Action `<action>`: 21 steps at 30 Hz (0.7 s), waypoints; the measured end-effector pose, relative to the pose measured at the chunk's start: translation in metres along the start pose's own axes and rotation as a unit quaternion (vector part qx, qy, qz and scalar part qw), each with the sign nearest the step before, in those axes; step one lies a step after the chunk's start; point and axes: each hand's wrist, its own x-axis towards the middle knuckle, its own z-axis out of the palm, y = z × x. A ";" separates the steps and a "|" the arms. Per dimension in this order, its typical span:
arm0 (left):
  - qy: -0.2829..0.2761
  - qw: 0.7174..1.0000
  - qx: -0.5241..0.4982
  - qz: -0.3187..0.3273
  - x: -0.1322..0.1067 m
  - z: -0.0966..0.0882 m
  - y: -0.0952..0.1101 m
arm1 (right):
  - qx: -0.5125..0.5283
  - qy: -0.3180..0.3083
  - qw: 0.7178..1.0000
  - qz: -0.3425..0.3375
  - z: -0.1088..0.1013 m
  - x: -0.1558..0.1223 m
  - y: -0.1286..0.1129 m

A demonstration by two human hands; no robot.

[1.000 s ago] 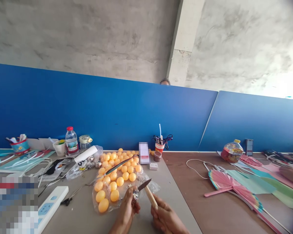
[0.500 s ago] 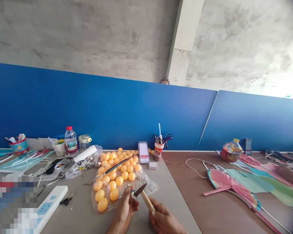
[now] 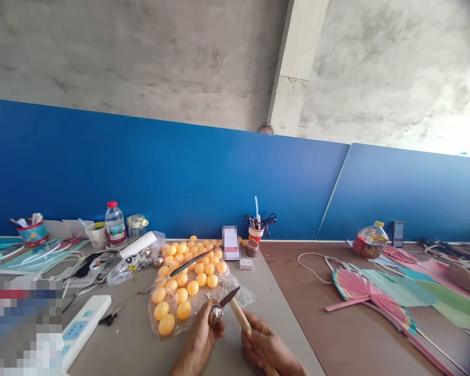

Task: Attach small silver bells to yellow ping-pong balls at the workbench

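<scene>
A: The table [image 3: 258, 292] is seen under both hands, the bag of orange balls [image 3: 188, 284] just beyond the left hand [image 3: 203, 331]. What is held?
B: The knife [image 3: 235, 305] is gripped by its wooden handle in the clenched right hand [image 3: 264, 347]. The small silver ball [image 3: 215, 315] is pinched in the left fingertips, with the blade tip at it; contact cannot be told
A: How is it best done?
B: By judgement, the ball should be pinched firmly, the edge turned away from the fingers, and the pressure kept light

Craft workshop, small hand-assembly setup; bare concrete wall [image 3: 141, 52] and pillar [image 3: 293, 62], blue partition panels [image 3: 180, 172] behind long benches [image 3: 264, 277]; bag of orange balls [image 3: 188, 284], pink paper fans [image 3: 356, 287], teal paper strips [image 3: 35, 256], cup of pens and scissors [image 3: 256, 235], power strip [image 3: 86, 324], water bottle [image 3: 115, 225] scattered about; knife [image 3: 230, 297] and metal ball [image 3: 215, 315] held over the grey bench.
</scene>
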 end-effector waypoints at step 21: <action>-0.015 0.998 0.037 0.047 0.001 -0.002 -0.003 | 0.004 0.016 1.000 -0.008 0.009 -0.002 -0.007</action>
